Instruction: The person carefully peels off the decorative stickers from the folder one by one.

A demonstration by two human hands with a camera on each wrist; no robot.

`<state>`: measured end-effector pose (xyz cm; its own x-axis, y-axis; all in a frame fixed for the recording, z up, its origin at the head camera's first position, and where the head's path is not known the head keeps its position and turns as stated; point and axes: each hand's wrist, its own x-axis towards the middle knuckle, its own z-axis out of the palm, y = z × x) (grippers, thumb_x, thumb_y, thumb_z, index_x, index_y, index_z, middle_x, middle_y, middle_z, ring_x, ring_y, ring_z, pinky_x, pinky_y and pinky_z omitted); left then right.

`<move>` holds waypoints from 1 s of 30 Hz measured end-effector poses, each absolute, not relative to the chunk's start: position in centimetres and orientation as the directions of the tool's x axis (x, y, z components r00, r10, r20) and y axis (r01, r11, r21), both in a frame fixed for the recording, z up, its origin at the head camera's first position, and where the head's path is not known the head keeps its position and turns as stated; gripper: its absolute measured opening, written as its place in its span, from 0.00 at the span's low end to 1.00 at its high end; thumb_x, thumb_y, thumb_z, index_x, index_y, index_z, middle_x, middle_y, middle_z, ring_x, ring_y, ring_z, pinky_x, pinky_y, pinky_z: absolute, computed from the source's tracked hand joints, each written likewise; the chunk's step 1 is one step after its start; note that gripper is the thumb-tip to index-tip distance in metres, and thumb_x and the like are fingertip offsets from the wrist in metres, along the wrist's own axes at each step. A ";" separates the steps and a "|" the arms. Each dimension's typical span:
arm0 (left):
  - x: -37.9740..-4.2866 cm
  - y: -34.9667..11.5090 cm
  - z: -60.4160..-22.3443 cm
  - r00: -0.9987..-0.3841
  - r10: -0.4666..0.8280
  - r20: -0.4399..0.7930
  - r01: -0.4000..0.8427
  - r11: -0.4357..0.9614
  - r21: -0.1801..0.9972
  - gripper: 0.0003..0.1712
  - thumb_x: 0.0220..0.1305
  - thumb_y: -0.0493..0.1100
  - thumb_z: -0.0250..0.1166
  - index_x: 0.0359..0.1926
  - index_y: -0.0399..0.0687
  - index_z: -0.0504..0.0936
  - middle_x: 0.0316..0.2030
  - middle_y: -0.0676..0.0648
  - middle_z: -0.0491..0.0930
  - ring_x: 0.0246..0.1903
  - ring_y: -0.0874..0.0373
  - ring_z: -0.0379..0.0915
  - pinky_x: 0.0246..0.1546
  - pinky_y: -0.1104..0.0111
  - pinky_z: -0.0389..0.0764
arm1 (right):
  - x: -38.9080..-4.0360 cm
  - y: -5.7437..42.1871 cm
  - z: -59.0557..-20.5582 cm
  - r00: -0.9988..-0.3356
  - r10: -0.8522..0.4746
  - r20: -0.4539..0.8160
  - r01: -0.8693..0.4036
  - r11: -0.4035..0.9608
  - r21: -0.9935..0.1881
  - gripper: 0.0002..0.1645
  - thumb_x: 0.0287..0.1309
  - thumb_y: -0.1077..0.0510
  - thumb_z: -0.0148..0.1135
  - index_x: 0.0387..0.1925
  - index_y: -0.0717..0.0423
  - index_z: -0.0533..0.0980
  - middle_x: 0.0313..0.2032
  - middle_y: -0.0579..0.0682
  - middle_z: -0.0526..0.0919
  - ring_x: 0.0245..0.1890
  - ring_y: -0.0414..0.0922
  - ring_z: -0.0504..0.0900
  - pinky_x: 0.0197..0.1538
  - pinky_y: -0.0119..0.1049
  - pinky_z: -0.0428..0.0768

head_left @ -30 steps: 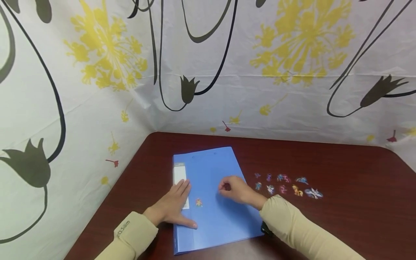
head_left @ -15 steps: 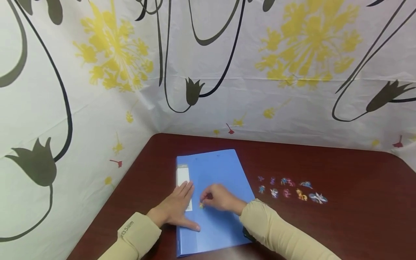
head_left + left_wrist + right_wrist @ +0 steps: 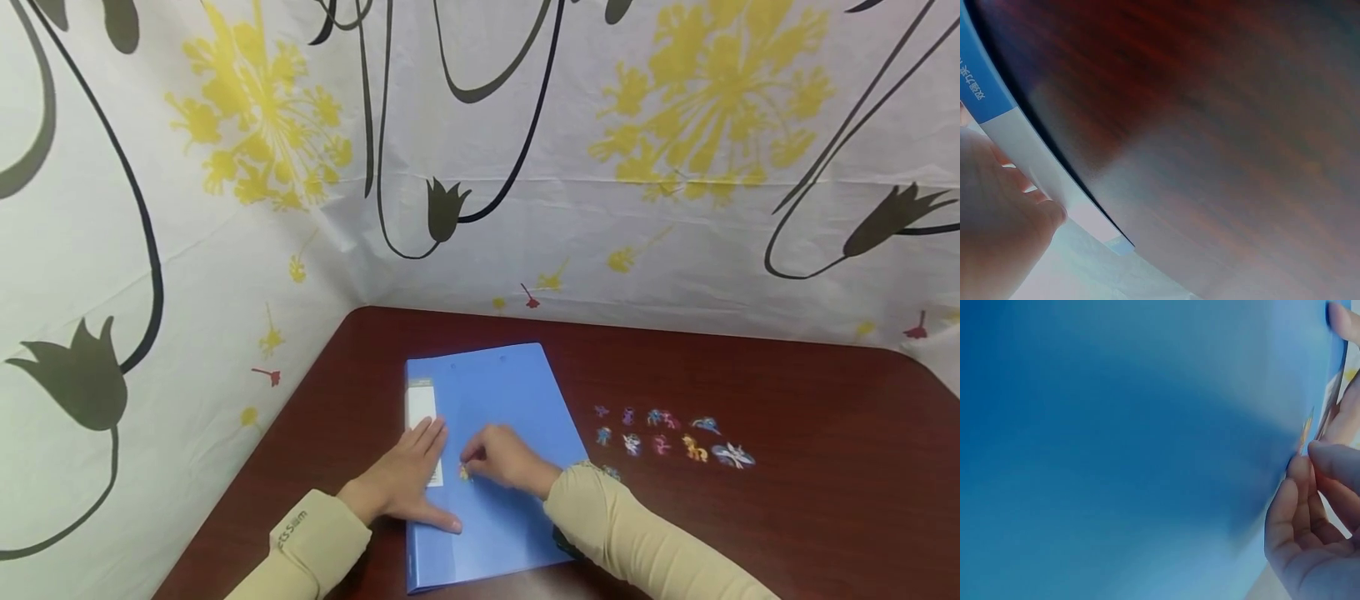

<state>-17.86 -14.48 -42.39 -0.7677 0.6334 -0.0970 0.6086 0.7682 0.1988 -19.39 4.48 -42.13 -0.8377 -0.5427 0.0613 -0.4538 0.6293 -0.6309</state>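
A blue binder (image 3: 495, 392) lies shut on the table, a white label strip (image 3: 422, 402) along its left side. My left hand (image 3: 408, 475) rests flat on that left side, fingers spread and thumb apart; the left wrist view shows it beside the spine. A small yellow-and-orange pony sticker (image 3: 464, 472) is on the cover, right at the fingertips of my right hand (image 3: 504, 457). Thumb and forefinger pinch the sticker's edge, the other fingers curled. In the right wrist view the sticker (image 3: 1305, 431) stands out edge-on beyond the fingertips.
To the right of the binder, several pony stickers lie in rows on the dark red table (image 3: 825, 417), among them an orange pony (image 3: 695, 449) and a white winged one (image 3: 733, 455). A patterned white curtain (image 3: 480, 283) stands behind the table and on its left.
My right hand has moved left and down across the binder to the sticker and is nearly still over the last half second. The left hand keeps its place on the binder.
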 end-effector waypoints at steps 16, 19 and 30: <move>-18.0 -14.4 -42.3 -0.767 0.634 -0.094 0.616 0.770 0.167 0.70 0.32 0.82 0.53 0.66 0.36 0.48 0.66 0.39 0.44 0.65 0.45 0.36 0.60 0.53 0.50 | -19.7 4.4 -42.4 -0.834 -0.539 0.117 -0.484 0.614 -0.624 0.01 0.44 0.65 0.66 0.23 0.59 0.82 0.21 0.43 0.80 0.21 0.33 0.73 0.26 0.24 0.73; -18.0 -14.4 -42.3 -0.768 0.633 -0.096 0.614 0.771 0.169 0.70 0.32 0.82 0.52 0.66 0.35 0.48 0.66 0.39 0.44 0.65 0.46 0.36 0.60 0.53 0.49 | -20.1 4.6 -42.7 -0.851 -0.518 0.087 -0.427 0.585 -0.690 0.02 0.44 0.66 0.65 0.21 0.58 0.81 0.18 0.41 0.76 0.19 0.33 0.71 0.23 0.25 0.72; -17.9 -14.4 -42.4 -0.769 0.631 -0.103 0.608 0.771 0.191 0.70 0.32 0.81 0.53 0.66 0.35 0.48 0.66 0.39 0.44 0.65 0.46 0.35 0.61 0.53 0.48 | -20.2 4.9 -42.9 -0.856 -0.517 0.009 -0.373 0.606 -0.703 0.06 0.49 0.64 0.61 0.20 0.55 0.78 0.15 0.41 0.71 0.17 0.35 0.68 0.20 0.26 0.68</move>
<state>-17.91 -14.37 -42.42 -0.7687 0.6313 -0.1026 0.6077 0.7709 0.1907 -20.24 4.85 -42.86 -0.8561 -0.5167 0.0087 -0.3728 0.6059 -0.7028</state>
